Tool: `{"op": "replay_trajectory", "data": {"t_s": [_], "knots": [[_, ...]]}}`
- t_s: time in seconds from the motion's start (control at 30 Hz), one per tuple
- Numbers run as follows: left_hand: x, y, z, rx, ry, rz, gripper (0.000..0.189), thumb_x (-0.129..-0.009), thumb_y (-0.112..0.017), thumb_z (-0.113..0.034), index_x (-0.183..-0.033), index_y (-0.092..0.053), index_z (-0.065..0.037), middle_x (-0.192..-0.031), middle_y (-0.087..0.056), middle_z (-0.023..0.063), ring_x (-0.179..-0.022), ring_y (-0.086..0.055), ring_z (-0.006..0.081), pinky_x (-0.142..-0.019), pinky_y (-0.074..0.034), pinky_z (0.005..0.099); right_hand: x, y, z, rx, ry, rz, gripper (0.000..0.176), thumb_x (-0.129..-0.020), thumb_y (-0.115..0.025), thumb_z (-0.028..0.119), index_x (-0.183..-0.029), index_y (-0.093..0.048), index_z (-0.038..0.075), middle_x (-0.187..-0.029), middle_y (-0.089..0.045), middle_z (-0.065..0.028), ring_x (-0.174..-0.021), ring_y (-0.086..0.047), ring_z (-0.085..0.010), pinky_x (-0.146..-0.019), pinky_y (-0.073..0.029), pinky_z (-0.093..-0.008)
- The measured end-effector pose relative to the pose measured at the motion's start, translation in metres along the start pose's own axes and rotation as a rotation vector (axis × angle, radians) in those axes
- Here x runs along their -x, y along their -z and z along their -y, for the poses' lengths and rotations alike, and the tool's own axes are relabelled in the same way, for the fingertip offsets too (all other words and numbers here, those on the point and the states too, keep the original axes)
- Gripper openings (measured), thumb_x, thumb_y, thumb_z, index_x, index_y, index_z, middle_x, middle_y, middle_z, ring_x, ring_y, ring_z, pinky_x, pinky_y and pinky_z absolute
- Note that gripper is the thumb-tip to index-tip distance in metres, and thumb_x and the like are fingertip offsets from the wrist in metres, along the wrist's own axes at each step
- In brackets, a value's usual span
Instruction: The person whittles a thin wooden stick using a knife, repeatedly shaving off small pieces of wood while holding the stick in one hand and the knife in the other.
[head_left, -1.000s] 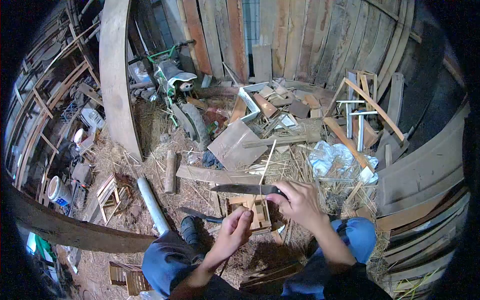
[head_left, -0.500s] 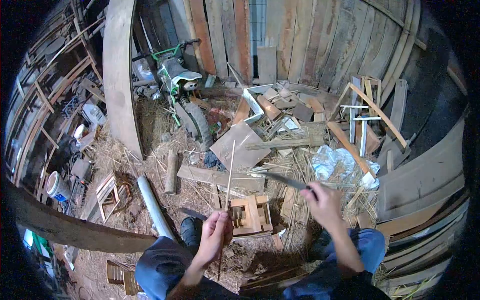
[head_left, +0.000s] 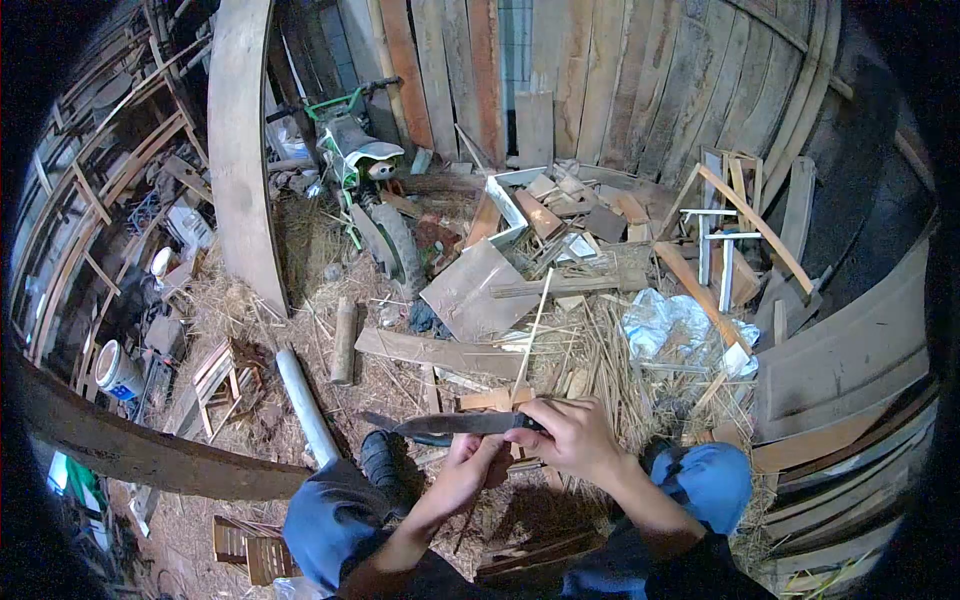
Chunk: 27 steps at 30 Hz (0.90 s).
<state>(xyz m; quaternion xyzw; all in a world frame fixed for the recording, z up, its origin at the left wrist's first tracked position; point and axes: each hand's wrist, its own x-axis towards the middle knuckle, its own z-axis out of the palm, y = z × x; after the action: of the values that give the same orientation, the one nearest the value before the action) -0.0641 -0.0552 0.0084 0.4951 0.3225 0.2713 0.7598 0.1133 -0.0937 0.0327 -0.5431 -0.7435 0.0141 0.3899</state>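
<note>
My right hand (head_left: 575, 435) is closed around the dark handle of a knife (head_left: 455, 424), whose blade points left across the front of my left hand. My left hand (head_left: 472, 468) is closed on a thin pale wooden stick (head_left: 535, 330), which leans up and to the right; its lower part is hidden behind the knife and fingers. The two hands nearly meet. Beneath them stands a small wooden crate (head_left: 495, 400), mostly covered by the hands. Another dark blade (head_left: 378, 420) lies beside my shoe (head_left: 383, 462), partly behind the knife.
Split sticks (head_left: 600, 360) and straw litter the ground. A board (head_left: 440, 352), a short log (head_left: 344, 342) and a pale pole (head_left: 306, 405) lie ahead. Small slatted crates (head_left: 268, 560) are at lower left. A motorbike (head_left: 365, 165) stands by the plank wall (head_left: 580, 90).
My right hand has swung the knife left, from out at the right to beside my left hand. My left hand has moved right and down, and the stick's top now leans right.
</note>
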Motion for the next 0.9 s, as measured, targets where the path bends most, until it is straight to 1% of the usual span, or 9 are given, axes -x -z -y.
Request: {"op": "replay_trajectory", "data": {"t_s": [0.03,0.3,0.43,0.5,0.57,0.6,0.7,0.8,0.9], "knots": [[0.0,0.0,0.0,0.0,0.0,0.0,0.016,-0.098,-0.044,-0.018,-0.087,-0.049,-0.008,-0.06,-0.039,-0.0052,-0.047,-0.034,0.0053,-0.042,-0.025,0.0231,-0.001,0.001,0.001,-0.039,-0.002,-0.013,0.033,-0.078,-0.07,0.036,-0.084,-0.061,0.005,-0.064,-0.061,-0.0083,-0.054,-0.061,-0.0262,-0.047,-0.045,-0.0347],[0.01,0.002,-0.003,-0.117,-0.094,0.06,0.014,-0.097,-0.046,-0.02,-0.092,-0.05,-0.008,-0.061,-0.042,-0.0048,-0.05,-0.036,0.0043,-0.043,-0.026,0.0227,0.0,0.009,-0.004,-0.092,0.057,-0.026,0.034,-0.072,-0.075,0.036,-0.081,-0.066,0.004,-0.066,-0.064,-0.007,-0.052,-0.061,-0.0226,-0.045,-0.045,-0.0315],[0.01,0.003,-0.009,-0.202,-0.058,-0.015,0.018,-0.098,-0.047,-0.022,-0.089,-0.051,-0.007,-0.06,-0.04,-0.0062,-0.05,-0.036,0.0034,-0.043,-0.026,0.022,0.004,0.012,-0.012,-0.032,0.019,-0.039,0.033,-0.072,-0.075,0.036,-0.078,-0.067,0.004,-0.066,-0.064,-0.0072,-0.052,-0.061,-0.022,-0.046,-0.046,-0.0308],[0.011,0.003,-0.02,-0.369,0.003,-0.002,0.016,-0.096,-0.05,-0.019,-0.092,-0.057,-0.005,-0.068,-0.048,-0.0076,-0.059,-0.04,0.0026,-0.05,-0.03,0.021,0.008,0.011,-0.019,-0.084,0.004,-0.011,0.033,-0.072,-0.075,0.036,-0.078,-0.067,0.004,-0.066,-0.064,-0.0071,-0.052,-0.061,-0.022,-0.047,-0.046,-0.0303],[0.003,0.014,-0.009,-0.182,-0.07,-0.014,0.027,-0.099,-0.045,-0.029,-0.08,-0.05,-0.009,-0.057,-0.036,-0.008,-0.047,-0.033,0.0027,-0.041,-0.024,0.0221,0.014,0.011,-0.036,0.03,-0.041,-0.035,0.032,-0.072,-0.075,0.035,-0.079,-0.068,0.005,-0.067,-0.065,-0.0071,-0.054,-0.062,-0.0222,-0.048,-0.047,-0.0309],[0.003,0.015,-0.013,-0.195,-0.078,0.036,0.028,-0.099,-0.044,-0.03,-0.081,-0.049,-0.01,-0.057,-0.035,-0.0081,-0.046,-0.03,0.0026,-0.041,-0.023,0.022,0.011,0.015,-0.037,-0.03,-0.005,-0.118,0.031,-0.072,-0.075,0.034,-0.079,-0.067,0.005,-0.068,-0.064,-0.0071,-0.055,-0.062,-0.0224,-0.049,-0.046,-0.0318],[0.007,0.007,-0.023,-0.232,-0.032,0.002,0.027,-0.099,-0.044,-0.03,-0.081,-0.048,-0.01,-0.056,-0.033,-0.0086,-0.045,-0.029,0.0026,-0.04,-0.022,0.0219,0.013,0.021,-0.032,0.042,-0.05,-0.033,0.03,-0.073,-0.075,0.034,-0.079,-0.067,0.006,-0.069,-0.064,-0.0072,-0.056,-0.062,-0.0227,-0.049,-0.047,-0.032],[0.005,0.007,-0.018,-0.085,0.034,0.011,0.027,-0.099,-0.044,-0.031,-0.082,-0.047,-0.011,-0.056,-0.031,-0.0089,-0.044,-0.03,0.0027,-0.039,-0.021,0.0219,0.012,0.023,-0.033,0.044,-0.031,-0.044,0.031,-0.073,-0.075,0.035,-0.079,-0.066,0.006,-0.07,-0.065,-0.0069,-0.057,-0.062,-0.023,-0.05,-0.047,-0.0313],[0.003,0.013,-0.013,-0.052,0.041,0.065,0.027,-0.099,-0.044,-0.031,-0.08,-0.047,-0.012,-0.056,-0.031,-0.0085,-0.043,-0.03,0.0033,-0.039,-0.021,0.0223,0.014,0.023,-0.034,0.068,-0.019,-0.068,0.031,-0.073,-0.075,0.035,-0.078,-0.066,0.006,-0.071,-0.065,-0.0065,-0.058,-0.063,-0.0225,-0.05,-0.047,-0.0306]]}}
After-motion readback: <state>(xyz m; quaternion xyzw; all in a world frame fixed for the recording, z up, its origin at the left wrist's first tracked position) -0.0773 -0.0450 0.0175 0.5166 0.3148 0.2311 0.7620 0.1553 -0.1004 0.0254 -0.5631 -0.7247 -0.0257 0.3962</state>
